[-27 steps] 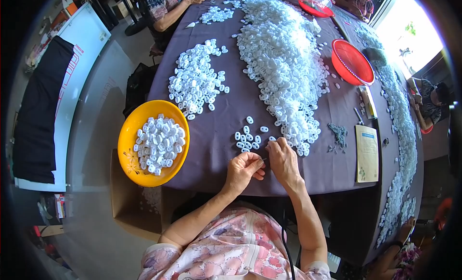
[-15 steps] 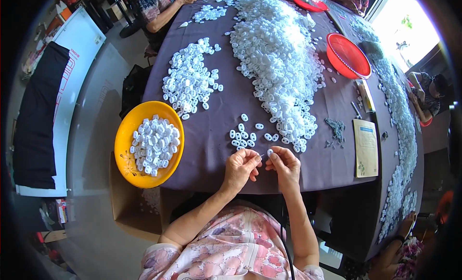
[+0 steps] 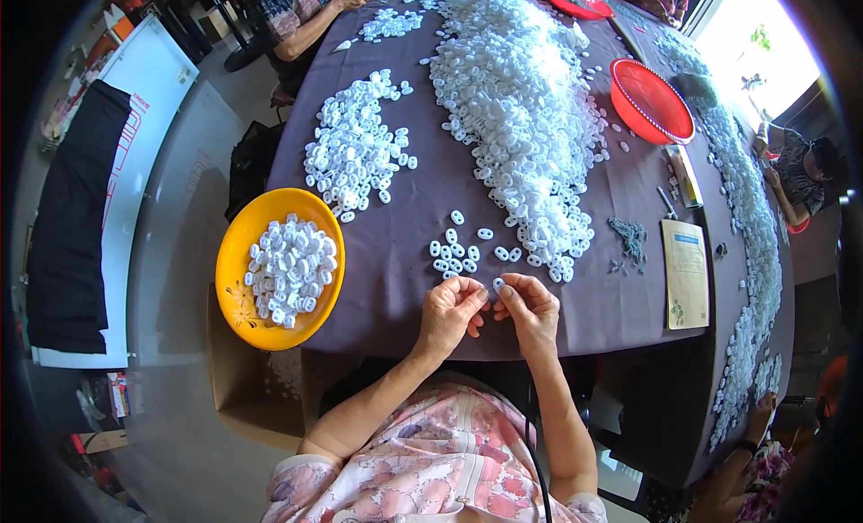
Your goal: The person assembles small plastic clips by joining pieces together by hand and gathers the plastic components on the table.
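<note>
Hands (image 3: pixel 490 307) pinch small white oval plastic ring (image 3: pixel 497 285).

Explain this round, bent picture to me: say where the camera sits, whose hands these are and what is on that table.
The camera is worn on a person's head and looks down, and its wide lens bends the edges. The left hand and right hand are that person's own, meeting at the near edge of the purple-covered table and pinching one small white plastic piece between the fingertips. Beyond them lie a small cluster of white pieces and a large heap. A yellow bowl to the left holds more. A red basket sits on the right.
</note>
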The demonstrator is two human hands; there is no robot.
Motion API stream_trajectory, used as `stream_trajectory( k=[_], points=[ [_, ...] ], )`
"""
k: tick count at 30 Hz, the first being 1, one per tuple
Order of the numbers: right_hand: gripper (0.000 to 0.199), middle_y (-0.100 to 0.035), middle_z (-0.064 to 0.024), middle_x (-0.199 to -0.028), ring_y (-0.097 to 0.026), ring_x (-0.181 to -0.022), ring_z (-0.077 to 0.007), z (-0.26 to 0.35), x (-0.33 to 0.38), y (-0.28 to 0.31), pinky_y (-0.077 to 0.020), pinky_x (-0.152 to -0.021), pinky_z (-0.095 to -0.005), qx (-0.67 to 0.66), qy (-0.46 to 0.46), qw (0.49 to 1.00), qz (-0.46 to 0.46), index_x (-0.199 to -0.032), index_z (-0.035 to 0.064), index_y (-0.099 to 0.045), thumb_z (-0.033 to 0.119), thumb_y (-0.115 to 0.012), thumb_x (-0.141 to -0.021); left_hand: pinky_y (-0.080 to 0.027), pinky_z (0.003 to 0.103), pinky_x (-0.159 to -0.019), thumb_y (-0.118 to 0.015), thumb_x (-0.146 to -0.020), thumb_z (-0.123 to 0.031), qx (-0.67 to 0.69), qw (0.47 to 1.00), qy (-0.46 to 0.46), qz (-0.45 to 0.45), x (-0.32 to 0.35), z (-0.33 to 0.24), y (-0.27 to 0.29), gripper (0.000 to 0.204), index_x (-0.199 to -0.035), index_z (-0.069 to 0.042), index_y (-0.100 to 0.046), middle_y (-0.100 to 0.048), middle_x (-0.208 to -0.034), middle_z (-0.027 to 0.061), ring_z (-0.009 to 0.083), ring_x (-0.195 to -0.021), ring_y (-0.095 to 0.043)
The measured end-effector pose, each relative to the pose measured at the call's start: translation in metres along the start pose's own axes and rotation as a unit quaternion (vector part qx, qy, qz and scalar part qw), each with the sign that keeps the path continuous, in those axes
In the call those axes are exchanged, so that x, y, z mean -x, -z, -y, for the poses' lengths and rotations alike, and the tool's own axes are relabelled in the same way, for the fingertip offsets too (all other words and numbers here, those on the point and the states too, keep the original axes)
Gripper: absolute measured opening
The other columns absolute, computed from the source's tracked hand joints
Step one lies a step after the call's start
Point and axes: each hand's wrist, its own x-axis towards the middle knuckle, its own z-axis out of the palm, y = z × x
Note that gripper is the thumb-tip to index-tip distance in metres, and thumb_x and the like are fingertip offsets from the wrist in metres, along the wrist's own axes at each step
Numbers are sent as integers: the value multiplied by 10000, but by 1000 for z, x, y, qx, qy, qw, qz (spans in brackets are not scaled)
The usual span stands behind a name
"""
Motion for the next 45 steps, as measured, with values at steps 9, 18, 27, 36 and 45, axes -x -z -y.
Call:
stream_trajectory(
  k=[9,18,27,36,45],
  points=[
    [141,-630,-29,-806,-589,-651,-72,0,0,0,-514,-568,-211,22,2,1000,1,-991,-29,-621,43,-607,-871,-450,199,-417,-628,-874,-174,-9,1000,1,4,-1,1,1,150,-880,-27,-598,-622,-710,30,62,-522,-547],
    [138,-635,-25,-788,-582,-642,-62,1,1,-3,-500,-557,-201,55,11,998,11,-983,-27,-619,52,-608,-870,-447,199,-417,-620,-881,-178,-14,1000,6,11,-2,3,1,159,-877,-20,-604,-627,-712,31,63,-518,-545],
    [107,-633,-2,-773,-544,-634,-24,-5,1,-3,-438,-533,-165,92,48,995,11,-958,0,-651,38,-617,-864,-544,241,-567,-601,-889,-130,64,997,32,29,-7,-1,-3,132,-889,2,-609,-659,-771,82,153,-647,-659],
    [187,-591,-25,-899,-533,-707,-42,-7,1,-5,-451,-536,-190,108,126,986,26,-990,-7,-636,-40,-640,-806,-556,259,-608,-617,-882,-137,85,995,52,5,-5,-6,-5,136,-881,-1,-632,-660,-782,77,158,-669,-663],
    [367,-556,-42,-905,-541,-678,-78,-8,3,-14,-449,-561,-201,265,229,937,-16,-1010,19,-565,-100,-681,-683,-530,224,-572,-624,-880,-143,128,991,25,-29,-4,1,-14,145,-860,-2,-652,-649,-766,41,97,-635,-620]
  ],
)
